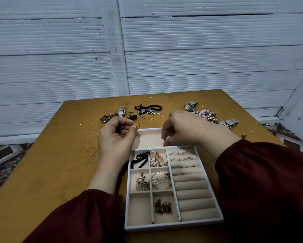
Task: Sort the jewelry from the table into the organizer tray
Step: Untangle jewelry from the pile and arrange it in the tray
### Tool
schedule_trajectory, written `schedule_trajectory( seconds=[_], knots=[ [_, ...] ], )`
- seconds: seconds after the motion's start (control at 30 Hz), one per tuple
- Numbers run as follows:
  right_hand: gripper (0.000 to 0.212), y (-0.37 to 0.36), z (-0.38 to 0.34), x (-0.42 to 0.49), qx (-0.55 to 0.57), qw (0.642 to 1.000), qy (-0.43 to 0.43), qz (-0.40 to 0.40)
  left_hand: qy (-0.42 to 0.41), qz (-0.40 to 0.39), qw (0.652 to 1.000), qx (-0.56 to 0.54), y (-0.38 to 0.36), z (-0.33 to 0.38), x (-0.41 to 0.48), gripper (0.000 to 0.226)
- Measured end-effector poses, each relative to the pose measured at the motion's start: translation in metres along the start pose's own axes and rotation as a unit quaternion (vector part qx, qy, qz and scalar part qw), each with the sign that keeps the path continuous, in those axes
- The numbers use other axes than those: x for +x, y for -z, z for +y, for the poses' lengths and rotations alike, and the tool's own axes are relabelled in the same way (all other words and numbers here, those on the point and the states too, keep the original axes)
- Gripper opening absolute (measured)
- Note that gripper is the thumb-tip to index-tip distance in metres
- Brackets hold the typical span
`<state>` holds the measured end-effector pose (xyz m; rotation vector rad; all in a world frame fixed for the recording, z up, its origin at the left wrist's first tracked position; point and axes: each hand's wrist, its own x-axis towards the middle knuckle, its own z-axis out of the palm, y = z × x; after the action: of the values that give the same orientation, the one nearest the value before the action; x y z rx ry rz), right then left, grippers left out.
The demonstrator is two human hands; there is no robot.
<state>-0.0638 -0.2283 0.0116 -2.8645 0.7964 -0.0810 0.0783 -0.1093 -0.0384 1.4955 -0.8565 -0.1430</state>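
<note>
View from above of a person's two hands at a worn ochre wooden tabletop [68,155]. The left hand [117,135] pinches a thin gold ring [136,125] between thumb and forefinger, just beyond the far left corner of a beige velvet-lined organizer tray [173,225]. The tray sits toward the near edge of the tabletop, about midway across. The right hand [185,130] hovers over the tray's wide far compartment, fingers curled downward. Whether they pinch anything small cannot be told.

The step in hand looks like placing rings. The padded ring rolls [191,185] down the tray's right side carry a few slim rings [175,153] in the farthest slots; the nearer slots are bare. The next move probably calls for carrying the pinched ring across to a free slot and pressing it in edge-on. That is fine finger work, as the ring is thin and easy to drop.

Loose along the far edge of the tabletop lie more thin wire rings [151,117], a black braided cord bracelet [148,107], silver metal watches [191,105] and a pink bead bracelet [206,114].

The right hand hides the tray's far right corner and part of the far compartment. Dark red sleeves [261,181] cover the tabletop's near corners. The tangled pieces in the small compartments are hard to identify.
</note>
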Motion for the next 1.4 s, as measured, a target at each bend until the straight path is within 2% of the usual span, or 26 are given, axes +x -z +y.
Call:
schedule_trajectory(
  seconds=[0.2, 0.3, 0.5, 0.63, 0.77, 0.87, 1.0, 1.13, 1.4],
  knots=[
    [0.017, 0.0, 0.0, -0.002, 0.012, 1.0, -0.006, -0.001, 0.002, -0.001, 1.0, -0.01, 0.001, -0.001, 0.0, 0.025],
    [0.018, -0.002, 0.001, -0.006, 0.06, 0.998, -0.019, 0.006, -0.004, -0.006, 1.0, -0.006, 0.001, 0.002, -0.001, 0.024],
    [0.009, -0.01, 0.015, -0.026, 0.172, 0.972, -0.095, 0.129, -0.027, -0.05, 0.998, 0.019, 0.004, 0.011, -0.009, 0.018],
    [0.01, -0.017, 0.024, -0.049, 0.173, 0.962, -0.132, 0.163, -0.05, -0.09, 0.993, 0.064, 0.004, 0.019, -0.02, 0.014],
    [0.022, -0.021, 0.026, -0.077, 0.124, 0.961, -0.167, 0.18, -0.076, -0.102, 0.989, 0.073, 0.004, 0.031, -0.028, 0.012],
    [0.033, -0.027, 0.022, -0.098, 0.084, 0.967, -0.184, 0.154, -0.09, -0.126, 0.984, 0.092, 0.003, 0.045, -0.037, 0.019],
    [0.041, -0.039, 0.017, -0.117, 0.061, 0.976, -0.187, 0.09, -0.094, -0.165, 0.974, 0.127, -0.005, 0.065, -0.055, 0.016],
    [0.05, -0.05, 0.015, -0.132, 0.051, 0.981, -0.187, 0.027, -0.091, -0.188, 0.972, 0.104, -0.015, 0.073, -0.073, 0.021],
    [0.053, -0.057, 0.014, -0.137, 0.027, 0.982, -0.181, 0.035, -0.073, -0.2, 0.962, 0.171, -0.029, 0.069, -0.092, 0.016]
  ],
)
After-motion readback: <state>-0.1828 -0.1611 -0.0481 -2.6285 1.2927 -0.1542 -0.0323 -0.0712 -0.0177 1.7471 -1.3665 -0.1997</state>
